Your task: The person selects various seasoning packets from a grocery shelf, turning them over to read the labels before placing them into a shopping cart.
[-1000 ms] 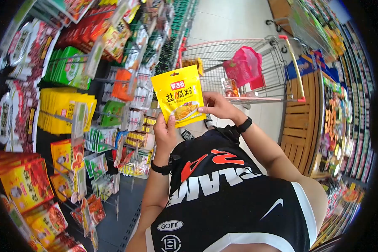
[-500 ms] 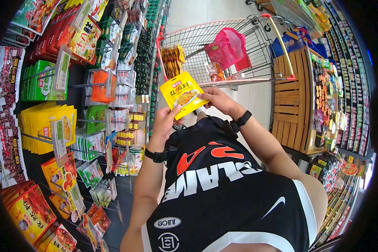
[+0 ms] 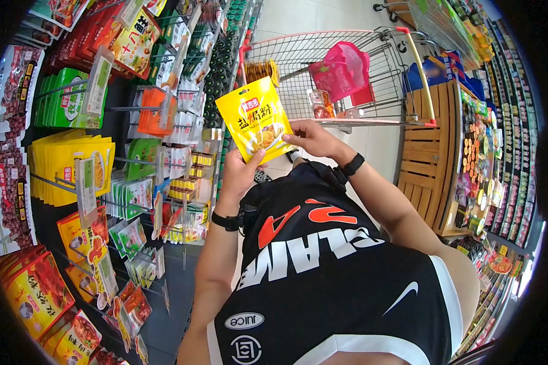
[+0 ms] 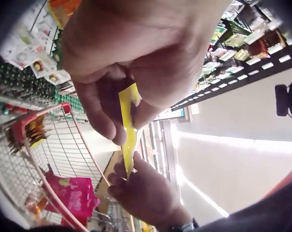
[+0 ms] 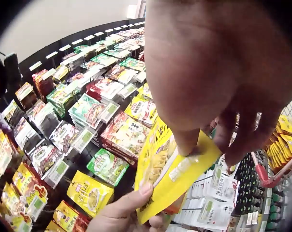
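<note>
We hold the yellow seasoning packet (image 3: 255, 128) upright before us, left hand (image 3: 240, 173) pinching its near bottom edge, right hand (image 3: 310, 139) gripping its right corner. It is off the rack; the shopping cart (image 3: 371, 73) beyond has not received it.

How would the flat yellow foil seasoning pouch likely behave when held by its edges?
The flat yellow foil seasoning pouch is probably light: the left hand and right hand pinch only its edges. Seen edge-on it is thin and wavy, so likely floppy. Its glossy film may be slippery.

Pouch (image 3: 256, 126) betw hands, racks (image 3: 103, 152) left, cart (image 3: 341, 79) ahead.
</note>
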Demonstrator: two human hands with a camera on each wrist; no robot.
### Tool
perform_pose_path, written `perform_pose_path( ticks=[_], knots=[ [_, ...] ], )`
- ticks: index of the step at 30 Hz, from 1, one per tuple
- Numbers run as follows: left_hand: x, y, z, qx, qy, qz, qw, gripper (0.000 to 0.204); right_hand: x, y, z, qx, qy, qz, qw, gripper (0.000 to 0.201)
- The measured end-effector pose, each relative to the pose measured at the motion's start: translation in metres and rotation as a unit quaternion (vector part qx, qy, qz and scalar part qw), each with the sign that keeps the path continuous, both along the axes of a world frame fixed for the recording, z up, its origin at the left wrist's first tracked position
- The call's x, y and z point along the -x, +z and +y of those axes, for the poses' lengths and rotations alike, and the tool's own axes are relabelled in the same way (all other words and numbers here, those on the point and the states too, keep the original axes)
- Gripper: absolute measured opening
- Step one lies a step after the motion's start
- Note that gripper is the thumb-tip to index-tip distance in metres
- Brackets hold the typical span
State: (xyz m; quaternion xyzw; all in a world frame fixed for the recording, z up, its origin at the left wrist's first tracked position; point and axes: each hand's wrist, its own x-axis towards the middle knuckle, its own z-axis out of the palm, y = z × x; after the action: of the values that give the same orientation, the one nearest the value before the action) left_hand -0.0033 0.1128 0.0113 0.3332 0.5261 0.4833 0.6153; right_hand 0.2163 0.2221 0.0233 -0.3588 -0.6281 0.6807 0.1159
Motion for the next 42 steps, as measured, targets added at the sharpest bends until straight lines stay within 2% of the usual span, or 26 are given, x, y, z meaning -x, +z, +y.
perform_pose_path(
  ticks=[1,3,5,6,7,10,14,15,16,18,19,22,26,27,29,33,34,36,38,39,40,41,42],
  knots=[
    [0.001,0.002,0.0,-0.017,-0.007,0.116,0.993,0.024,0.001,-0.005,0.004,-0.061,0.013,-0.046,0.997,0.031],
    [0.002,0.01,0.003,-0.05,-0.023,0.342,0.938,0.021,0.001,-0.011,0.012,-0.184,0.035,-0.136,0.973,0.041],
    [-0.004,0.016,0.005,-0.105,-0.008,0.476,0.873,0.02,0.002,-0.012,0.016,0.034,-0.042,-0.045,0.998,0.055],
    [-0.008,0.017,0.005,-0.132,-0.002,0.538,0.832,0.02,0.004,-0.009,0.018,0.144,-0.079,0.001,0.986,0.062],
    [-0.012,0.015,0.006,-0.144,0.02,0.527,0.837,0.02,0.002,-0.002,0.022,0.24,-0.051,0.074,0.967,0.079],
    [-0.017,0.013,0.006,-0.154,-0.022,0.606,0.78,0.023,-0.003,0.004,0.031,0.409,-0.029,0.217,0.886,0.082],
    [-0.021,0.005,0.015,-0.179,-0.05,0.641,0.745,0.028,-0.017,-0.023,0.053,0.437,-0.047,0.15,0.886,0.062],
    [-0.022,0.002,0.019,-0.181,-0.057,0.646,0.74,0.028,-0.023,-0.024,0.062,0.506,-0.048,0.175,0.843,0.05],
    [-0.024,0.001,0.022,-0.182,-0.064,0.651,0.734,0.029,-0.026,-0.032,0.066,0.498,-0.057,0.16,0.85,0.047],
    [-0.027,0.002,0.033,-0.178,-0.066,0.647,0.738,0.029,-0.027,-0.049,0.075,0.482,-0.071,0.127,0.864,0.045],
    [-0.029,0.003,0.039,-0.175,-0.067,0.646,0.74,0.029,-0.029,-0.05,0.082,0.483,-0.114,0.094,0.863,0.047],
    [-0.039,0.008,0.061,-0.159,-0.075,0.618,0.767,0.033,-0.04,-0.059,0.105,0.418,-0.094,0.091,0.899,0.048],
    [-0.056,0.016,0.091,-0.108,-0.098,0.581,0.801,0.037,-0.064,-0.073,0.154,0.381,-0.135,0.056,0.913,0.048],
    [-0.058,0.01,0.091,-0.082,-0.102,0.566,0.814,0.036,-0.073,-0.11,0.167,0.312,-0.138,0.055,0.938,0.048],
    [-0.063,0.0,0.09,-0.033,-0.112,0.537,0.835,0.035,-0.086,-0.141,0.195,0.202,-0.135,0.007,0.97,0.045],
    [-0.075,-0.008,0.088,0.053,-0.144,0.488,0.859,0.032,-0.1,-0.208,0.249,0.1,-0.157,-0.101,0.977,0.044],
    [-0.078,-0.009,0.086,0.077,-0.154,0.476,0.862,0.031,-0.101,-0.253,0.259,0.107,-0.18,-0.061,0.976,0.055],
    [-0.084,-0.013,0.081,0.102,-0.149,0.458,0.87,0.028,-0.096,-0.286,0.278,0.107,-0.183,-0.032,0.977,0.055],
    [-0.09,-0.014,0.072,0.137,-0.147,0.444,0.873,0.027,-0.085,-0.307,0.291,0.145,-0.199,-0.022,0.969,0.057],
    [-0.094,-0.014,0.068,0.142,-0.143,0.455,0.867,0.025,-0.074,-0.268,0.296,0.199,-0.206,-0.058,0.956,0.059],
    [-0.098,-0.015,0.064,0.168,-0.13,0.439,0.873,0.025,-0.075,-0.296,0.298,0.179,-0.202,-0.009,0.963,0.058],
    [-0.102,-0.016,0.06,0.192,-0.114,0.423,0.878,0.024,-0.072,-0.327,0.303,0.15,-0.188,-0.023,0.97,0.058],
    [-0.106,-0.017,0.057,0.214,-0.098,0.407,0.883,0.024,-0.064,-0.335,0.307,0.119,-0.174,-0.035,0.977,0.059]
  ],
)
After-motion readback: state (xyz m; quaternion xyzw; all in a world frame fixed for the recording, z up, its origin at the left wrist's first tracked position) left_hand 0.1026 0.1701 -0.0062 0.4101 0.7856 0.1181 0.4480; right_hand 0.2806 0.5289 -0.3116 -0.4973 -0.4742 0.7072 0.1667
